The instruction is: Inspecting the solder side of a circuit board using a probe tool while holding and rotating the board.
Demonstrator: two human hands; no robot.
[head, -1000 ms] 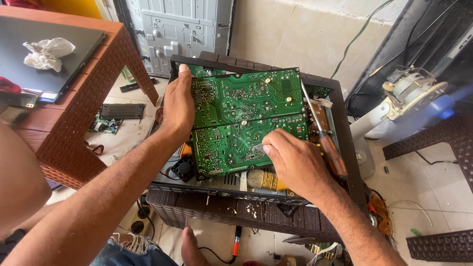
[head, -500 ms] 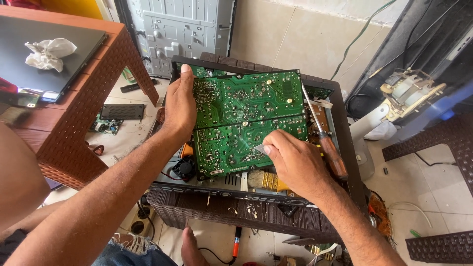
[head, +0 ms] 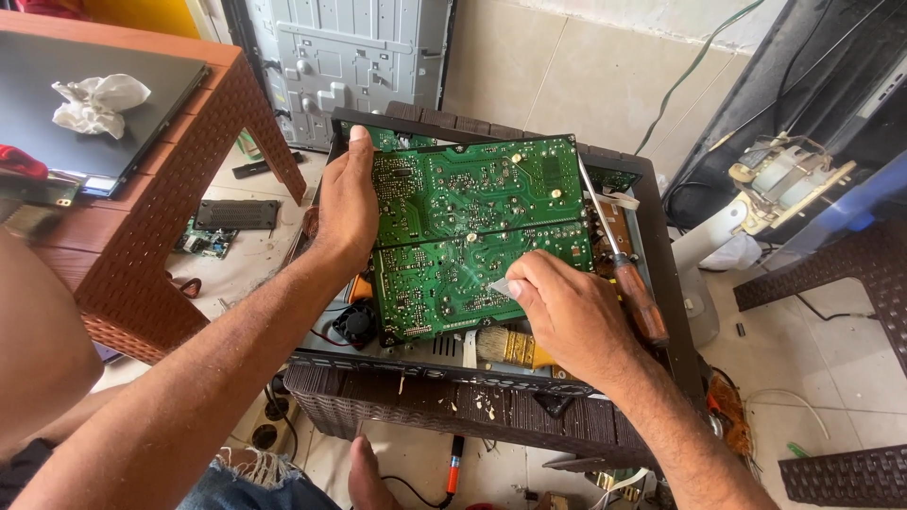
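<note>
Left hand point(head: 348, 212) grips circuit board point(head: 472, 236) edge | right hand point(head: 567, 316) pinches small white piece against board | risk: one-sided hold, board may slip onto brush point(head: 505, 348), screwdriver point(head: 628, 283) beside right hand.

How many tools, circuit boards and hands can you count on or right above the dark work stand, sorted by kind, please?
Hands: 2, left hand and right hand
Green circuit boards: 1, large circuit board, held at its left edge and touched near its lower right
Screwdrivers: 1, brown-handled screwdriver
Brushes: 1, paintbrush
Small fans: 1, black fan
Total: 6
</note>
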